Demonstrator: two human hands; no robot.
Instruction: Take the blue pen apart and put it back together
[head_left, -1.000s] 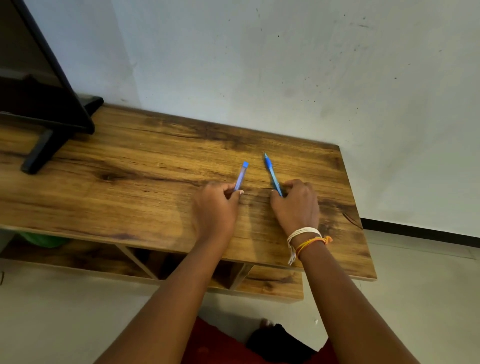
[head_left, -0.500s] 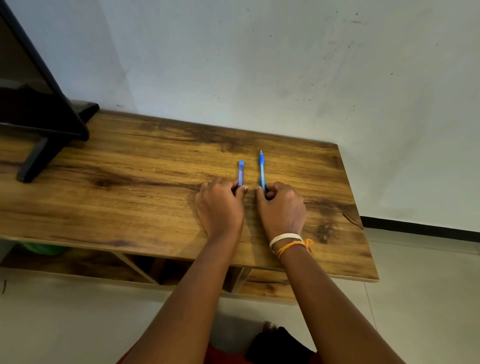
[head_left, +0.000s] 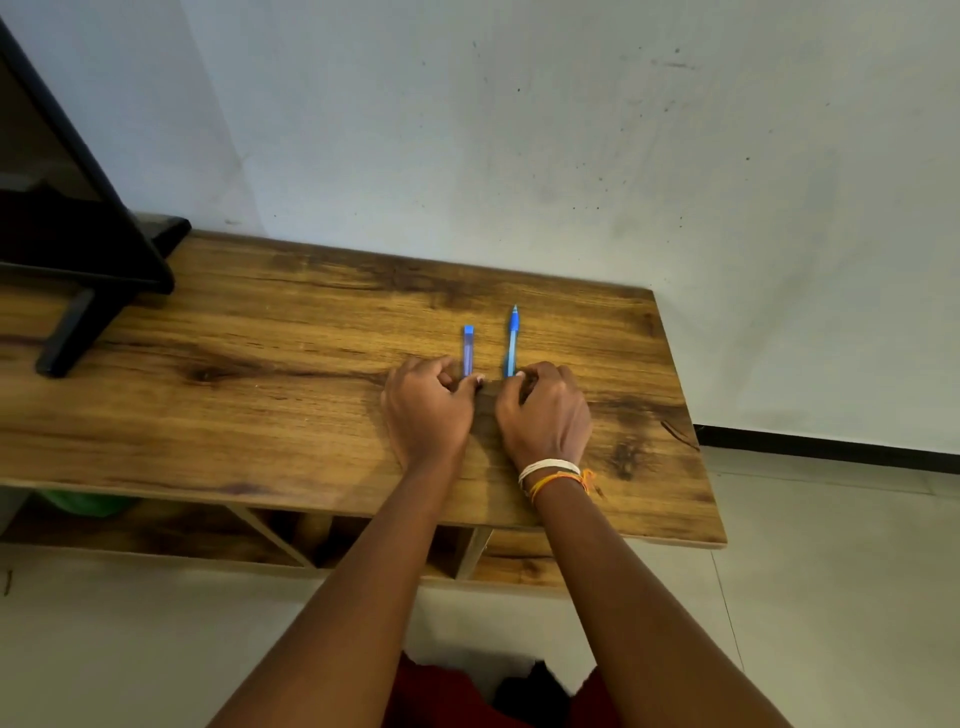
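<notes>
Two blue pen parts lie side by side on the wooden table, both pointing away from me. The left part is a clear tube with a blue end cap; my left hand pinches its near end with thumb and fingers. The right part is a blue pen body with a pointed tip; my right hand holds its near end. Both hands rest on the table and nearly touch each other. The near ends of both parts are hidden under my fingers.
A black screen on a black stand occupies the table's far left. A white wall runs along the table's back edge. The table's right edge is near my right hand. A shelf with a green object lies below.
The two pen parts have swung from splayed apart to parallel. My hands have drawn closer together.
</notes>
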